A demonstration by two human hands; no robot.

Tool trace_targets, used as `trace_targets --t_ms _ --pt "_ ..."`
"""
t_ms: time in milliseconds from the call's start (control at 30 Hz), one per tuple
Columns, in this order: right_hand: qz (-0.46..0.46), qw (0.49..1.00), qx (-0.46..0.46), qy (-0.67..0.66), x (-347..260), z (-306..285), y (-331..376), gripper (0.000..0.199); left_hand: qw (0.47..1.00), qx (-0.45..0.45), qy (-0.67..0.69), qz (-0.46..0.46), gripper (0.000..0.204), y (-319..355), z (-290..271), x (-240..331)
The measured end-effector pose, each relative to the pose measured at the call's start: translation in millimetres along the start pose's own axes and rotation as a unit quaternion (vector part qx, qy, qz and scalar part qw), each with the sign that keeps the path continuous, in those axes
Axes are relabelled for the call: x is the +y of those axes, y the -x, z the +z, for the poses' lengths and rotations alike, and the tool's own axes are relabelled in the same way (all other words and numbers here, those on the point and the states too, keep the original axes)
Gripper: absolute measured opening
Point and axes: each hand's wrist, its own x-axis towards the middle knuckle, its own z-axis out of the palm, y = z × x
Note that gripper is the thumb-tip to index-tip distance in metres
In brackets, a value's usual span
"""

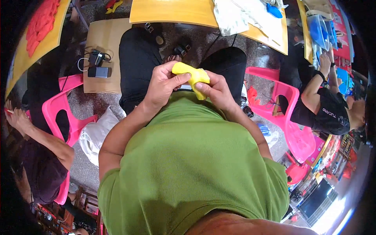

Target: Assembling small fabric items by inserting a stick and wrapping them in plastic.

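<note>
Both hands grip a small yellow piece (192,76) – perhaps soft fabric – just above the green shirt (188,156): left hand (162,84) pinching its top, right hand (213,90) closed beneath. Shaping seems underway – steady fingertip pressure next.

The yellow piece (192,76) is partly hidden: the left hand (162,86) covers its near left end and the right hand (215,92) wraps its lower right end, so its full shape and material cannot be told. The palms and most fingertips face away, unseen. The green shirt (192,164) hides the lap and legs below the hands. A neighbour's arm (31,129) at left is cut off by the dark rim. The orange cloth (41,21) runs off the top edge. Items at lower right are blurred.
</note>
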Motion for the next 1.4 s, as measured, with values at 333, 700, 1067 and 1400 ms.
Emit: trace_targets --t_ms 333,700,1067,1400 --pt "-0.003 1.000 -0.007 0.000 8.7 -6.6 1.3 0.025 0.994 0.003 -0.099 0.036 0.015 2.1 2.7 8.1" --pt "0.005 0.999 0.011 0.032 7.1 -8.5 0.5 0.025 0.998 0.031 -0.046 -0.031 0.009 0.9 4.3 9.3" --pt "-0.091 0.982 0.024 0.161 4.3 -6.2 0.7 0.024 0.974 -0.023 -0.168 0.153 0.014 -3.1 -6.1 -2.8" --pt "-0.016 0.999 0.023 0.025 11.9 -2.8 3.1 0.025 0.995 0.042 -0.086 0.025 0.011 9.1 -6.6 3.9"
